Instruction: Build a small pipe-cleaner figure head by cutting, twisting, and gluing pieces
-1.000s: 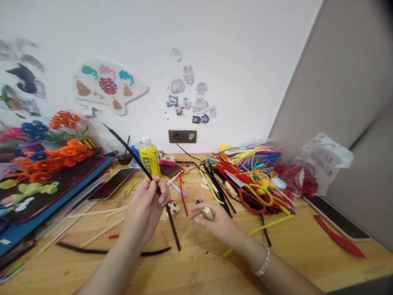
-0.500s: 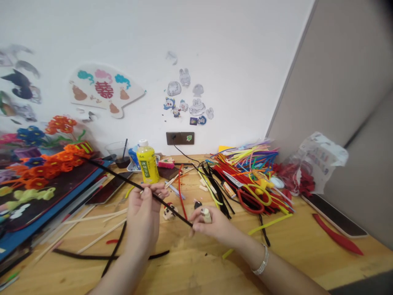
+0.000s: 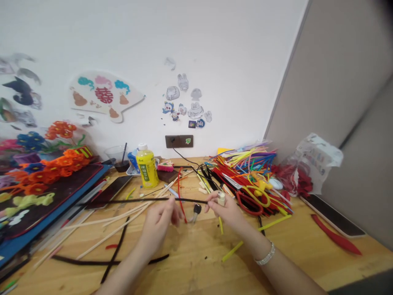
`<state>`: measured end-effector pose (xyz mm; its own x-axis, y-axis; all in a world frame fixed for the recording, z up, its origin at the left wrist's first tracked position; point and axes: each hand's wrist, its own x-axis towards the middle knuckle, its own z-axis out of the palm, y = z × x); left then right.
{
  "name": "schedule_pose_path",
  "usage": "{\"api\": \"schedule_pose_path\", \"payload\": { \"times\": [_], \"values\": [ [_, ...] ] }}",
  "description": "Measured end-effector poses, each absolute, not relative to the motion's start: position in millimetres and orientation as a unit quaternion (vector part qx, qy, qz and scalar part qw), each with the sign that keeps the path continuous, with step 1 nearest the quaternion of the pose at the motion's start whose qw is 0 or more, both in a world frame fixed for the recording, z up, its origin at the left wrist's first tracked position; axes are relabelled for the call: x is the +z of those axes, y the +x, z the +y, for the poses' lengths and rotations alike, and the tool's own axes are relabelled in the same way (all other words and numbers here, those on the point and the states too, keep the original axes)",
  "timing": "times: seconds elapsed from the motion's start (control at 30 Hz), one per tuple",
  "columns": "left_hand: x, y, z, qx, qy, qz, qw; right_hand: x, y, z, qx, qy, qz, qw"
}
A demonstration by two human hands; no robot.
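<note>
A long black pipe cleaner (image 3: 135, 200) is stretched nearly level above the table. My left hand (image 3: 159, 223) is closed, thumb and fingers pinching it partway along. At its right end, my right hand (image 3: 229, 211) grips the tip between thumb and finger. A small pale cylinder (image 3: 221, 198) with a light cap is also tucked in the right hand's fingers; its kind is unclear. Beneath the stretched strand, between the hands, lie a black-headed key (image 3: 197, 209) and a thin red pipe cleaner (image 3: 181, 200). More black pipe cleaners (image 3: 89, 261) cross on the table at lower left.
Scissors (image 3: 251, 203) rest on a heap of coloured pipe cleaners (image 3: 245, 159) at right. A yellow bottle (image 3: 147, 166) and a cup with dark liquid (image 3: 121, 164) stand at back. Orange pipe-cleaner flowers (image 3: 46, 176) fill the left; pale sticks (image 3: 104, 221) lie nearby.
The black pipe cleaner has swung from a downward slant to nearly level. My right hand has moved up and right; my left hand has shifted right and slightly down, still pinching it.
</note>
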<state>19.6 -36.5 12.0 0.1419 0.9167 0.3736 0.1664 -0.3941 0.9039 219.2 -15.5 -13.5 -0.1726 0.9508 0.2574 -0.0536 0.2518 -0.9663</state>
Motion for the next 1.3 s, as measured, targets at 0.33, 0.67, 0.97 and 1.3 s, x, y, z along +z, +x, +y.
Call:
{"api": "schedule_pose_path", "payload": {
  "times": [0.33, 0.67, 0.97, 1.3],
  "values": [
    [15, 15, -38, 0.489, 0.819, 0.300, -0.010, -13, 222, -17, 0.477, -0.321, -0.667, 0.474],
    [-5, 34, -40, 0.398, 0.839, 0.352, -0.117, -12, 223, -14, 0.472, -0.341, -0.634, 0.509],
    [-16, 36, -34, 0.434, 0.792, 0.429, -0.025, -22, 218, -14, 0.483, -0.340, -0.590, 0.550],
    [-10, 41, -41, 0.439, 0.800, 0.408, 0.027, -23, 210, -18, 0.506, -0.339, -0.615, 0.501]
  ]
}}
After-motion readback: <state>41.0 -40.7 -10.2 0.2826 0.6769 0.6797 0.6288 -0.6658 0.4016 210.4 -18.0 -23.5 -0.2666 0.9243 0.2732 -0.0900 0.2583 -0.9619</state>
